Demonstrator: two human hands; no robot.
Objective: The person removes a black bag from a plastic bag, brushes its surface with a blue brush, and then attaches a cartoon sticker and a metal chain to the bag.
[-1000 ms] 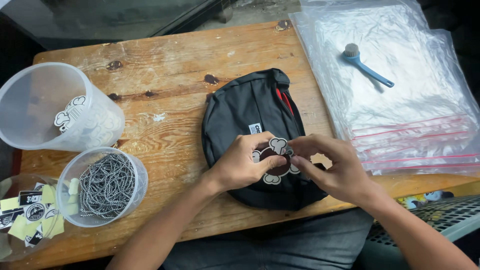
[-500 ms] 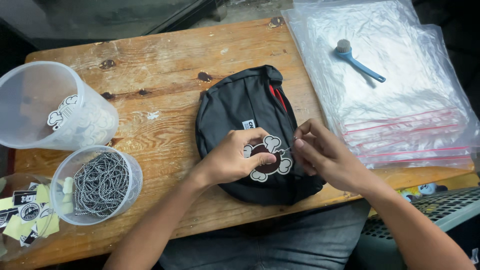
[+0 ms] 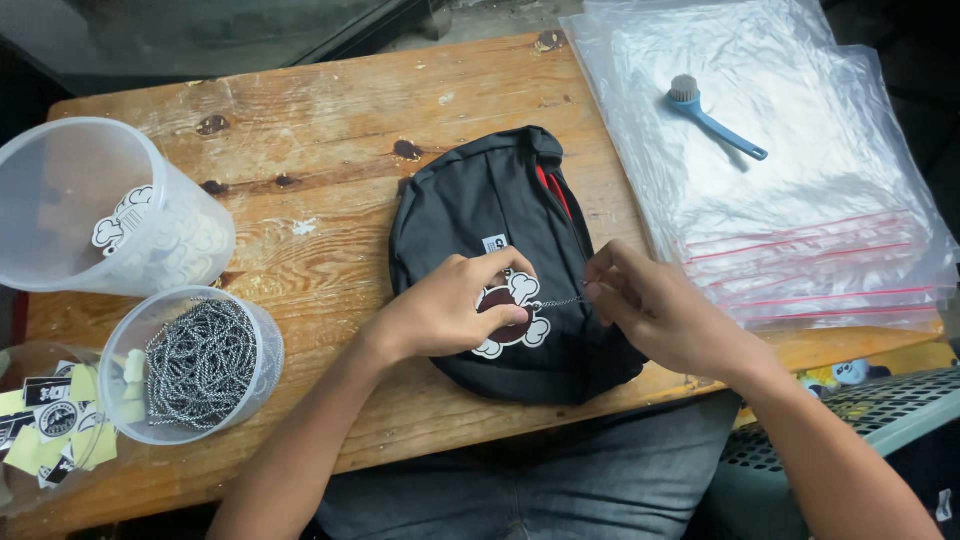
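A black bag (image 3: 510,270) lies flat on the wooden desk (image 3: 340,200), and a white charm (image 3: 512,318) with a dark middle rests on top of it. The left hand (image 3: 450,312) pinches the charm with its fingers (image 3: 500,272) closed on it. The right hand (image 3: 655,310) pinches a thin little chain (image 3: 560,301) tight, and the chain runs straight across to the charm.

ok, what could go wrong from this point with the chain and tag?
1. The thin chain is pinched only by the right hand fingertips; it could slip free.
2. The left hand covers part of the tag, hiding the join.
3. The tub of chains sits near the left forearm and could be knocked.
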